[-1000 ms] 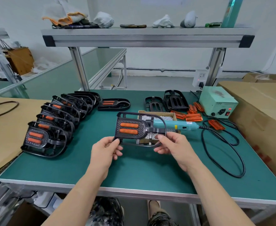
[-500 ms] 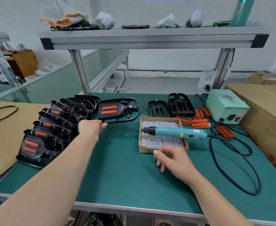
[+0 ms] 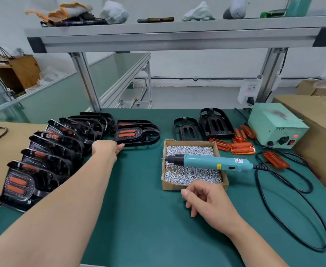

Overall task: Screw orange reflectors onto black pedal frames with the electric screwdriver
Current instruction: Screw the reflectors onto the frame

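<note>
Our left hand (image 3: pixel 106 149) meets the pedal frame (image 3: pixel 139 134), fingertips (image 3: pixel 119 147) together at its rim; we cannot tell if they grip. The frame lies sideways, orange reflectors (image 3: pixel 127 132) nearest those fingers. Our right hand (image 3: pixel 206 199) rests loosely curled and empty. Just beyond its fingers, the electric screwdriver (image 3: pixel 206 162) lies across the screw box (image 3: pixel 177 186), bit toward our left hand.

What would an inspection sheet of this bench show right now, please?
Surface: green mat, parts laid across it.
Job's things: finished pedals stacked left; two bare frames, loose reflectors behind; screwdriver across screw box.
Clutter: rags on shelf.
Hands: left hand at rim of flat pedal, grip unclear; right hand loose, holding nothing.
Cables: screwdriver cable looped on mat.
Surroundings: power supply, cardboard boxes right.
</note>
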Demonstrator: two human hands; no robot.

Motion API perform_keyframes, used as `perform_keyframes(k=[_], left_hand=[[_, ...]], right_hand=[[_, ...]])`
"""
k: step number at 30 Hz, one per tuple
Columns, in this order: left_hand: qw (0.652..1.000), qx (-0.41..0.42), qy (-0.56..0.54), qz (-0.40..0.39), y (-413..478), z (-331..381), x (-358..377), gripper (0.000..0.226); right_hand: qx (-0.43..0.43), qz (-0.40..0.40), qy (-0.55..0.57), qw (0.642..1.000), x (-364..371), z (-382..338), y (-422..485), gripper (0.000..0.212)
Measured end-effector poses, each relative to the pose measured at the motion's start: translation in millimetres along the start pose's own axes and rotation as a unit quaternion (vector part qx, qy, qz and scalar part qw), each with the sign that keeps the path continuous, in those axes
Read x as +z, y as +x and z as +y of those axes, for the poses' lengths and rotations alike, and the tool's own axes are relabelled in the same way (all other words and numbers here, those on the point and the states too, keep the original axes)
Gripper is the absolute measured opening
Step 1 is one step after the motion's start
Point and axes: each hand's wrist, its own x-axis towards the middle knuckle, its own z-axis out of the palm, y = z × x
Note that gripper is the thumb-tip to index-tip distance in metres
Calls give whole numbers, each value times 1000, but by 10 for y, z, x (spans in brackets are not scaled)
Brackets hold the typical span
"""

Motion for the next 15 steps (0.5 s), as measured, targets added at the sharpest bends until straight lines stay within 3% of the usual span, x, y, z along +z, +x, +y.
perform_keyframes(k=[1, 3, 8, 11, 12, 13, 14, 15], left_hand=[[976, 47, 210, 33, -45, -63, -15, 45], [925, 133, 353, 35, -3, -84, -28, 53], [907, 124, 395, 77, -117, -80, 73, 84], [912, 116, 383, 83, -260, -72, 164, 80], [930, 124, 336, 80, -256, -92, 185, 72], [968, 111, 212, 80, -243, -90, 213, 62], [995, 59, -17, 82, -273, -37, 262, 54], [971, 6, -229, 61, -347, -3, 313, 51]], right_hand=[[0, 3, -3, 1000, 3, 3, 4, 25], [1, 6, -8, 1000, 6, 5, 8, 25], [4, 6, -17, 1000, 9, 9, 14, 24], [6, 7, -23, 1000, 16, 11, 12, 24], [6, 9, -24, 1000, 19, 11, 11, 24], [5, 10, -23, 1000, 22, 8, 9, 24], [4, 11, -22, 1000, 24, 6, 7, 24], [2, 12, -21, 1000, 26, 6, 7, 23]])
